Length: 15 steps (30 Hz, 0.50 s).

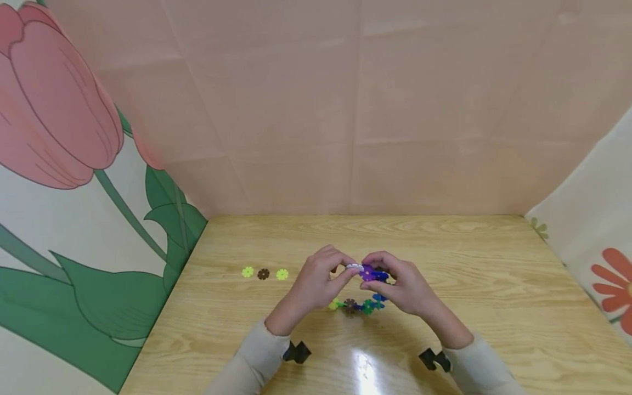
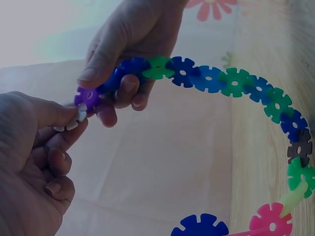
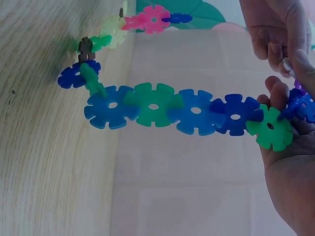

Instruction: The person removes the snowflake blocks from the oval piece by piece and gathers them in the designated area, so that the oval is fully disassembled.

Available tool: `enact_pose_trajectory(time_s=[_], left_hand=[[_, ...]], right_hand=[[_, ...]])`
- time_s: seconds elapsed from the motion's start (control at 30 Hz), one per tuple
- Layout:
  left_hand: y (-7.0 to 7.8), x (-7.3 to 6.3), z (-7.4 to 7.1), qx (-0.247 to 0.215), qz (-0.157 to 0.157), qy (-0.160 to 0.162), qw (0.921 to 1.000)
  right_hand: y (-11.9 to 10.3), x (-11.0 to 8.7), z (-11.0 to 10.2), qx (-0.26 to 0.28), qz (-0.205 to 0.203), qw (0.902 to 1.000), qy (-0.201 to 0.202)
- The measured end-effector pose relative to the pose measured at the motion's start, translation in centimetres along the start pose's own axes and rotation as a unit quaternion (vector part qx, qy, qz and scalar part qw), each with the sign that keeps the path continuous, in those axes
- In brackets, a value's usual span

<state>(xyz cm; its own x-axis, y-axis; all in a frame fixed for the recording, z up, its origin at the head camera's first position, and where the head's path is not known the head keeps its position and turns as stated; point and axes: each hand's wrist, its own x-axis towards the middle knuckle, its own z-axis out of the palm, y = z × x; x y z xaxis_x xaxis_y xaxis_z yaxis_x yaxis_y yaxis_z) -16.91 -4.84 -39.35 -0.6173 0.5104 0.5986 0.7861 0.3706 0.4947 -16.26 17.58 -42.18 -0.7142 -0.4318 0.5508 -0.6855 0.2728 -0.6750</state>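
Note:
My left hand (image 1: 317, 277) pinches a white notched snowflake disc (image 2: 72, 121) between thumb and finger. The white disc touches a purple snowflake disc (image 2: 87, 100) at the end of a linked chain; how deep the slots engage cannot be told. My right hand (image 1: 402, 282) grips that end of the chain by the purple and dark blue discs. From there the chain of snowflake discs (image 3: 153, 104) curves away in blue and green. Farther along come brown, pale yellow and pink discs (image 3: 154, 19), and part of it hangs low over the table.
Three loose discs lie in a row on the wooden table (image 1: 197, 329), left of my hands: a yellow disc (image 1: 248, 272), a brown disc (image 1: 263, 274) and another yellow disc (image 1: 282, 274). A pink cloth backdrop (image 1: 355, 109) rises behind, with flower-patterned cloths at both sides.

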Motion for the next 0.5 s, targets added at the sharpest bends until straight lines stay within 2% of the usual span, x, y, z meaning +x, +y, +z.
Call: enact_pose_trajectory(time_s=[0.2,0.37,0.5], left_hand=[[-0.14,-0.02,0.10,-0.004,0.012,0.004,0.9999],[-0.21,0.05,0.00,-0.013,0.000,-0.009,0.9999],[-0.34,0.10,-0.09,-0.020,0.005,-0.020,0.9996]], right_hand=[[0.09,-0.06,0.04,0.001,-0.004,1.0000,0.003],[0.02,-0.19,-0.08,-0.001,-0.001,1.0000,0.007],[-0.01,-0.25,-0.17,0.002,0.000,1.0000,0.006]])
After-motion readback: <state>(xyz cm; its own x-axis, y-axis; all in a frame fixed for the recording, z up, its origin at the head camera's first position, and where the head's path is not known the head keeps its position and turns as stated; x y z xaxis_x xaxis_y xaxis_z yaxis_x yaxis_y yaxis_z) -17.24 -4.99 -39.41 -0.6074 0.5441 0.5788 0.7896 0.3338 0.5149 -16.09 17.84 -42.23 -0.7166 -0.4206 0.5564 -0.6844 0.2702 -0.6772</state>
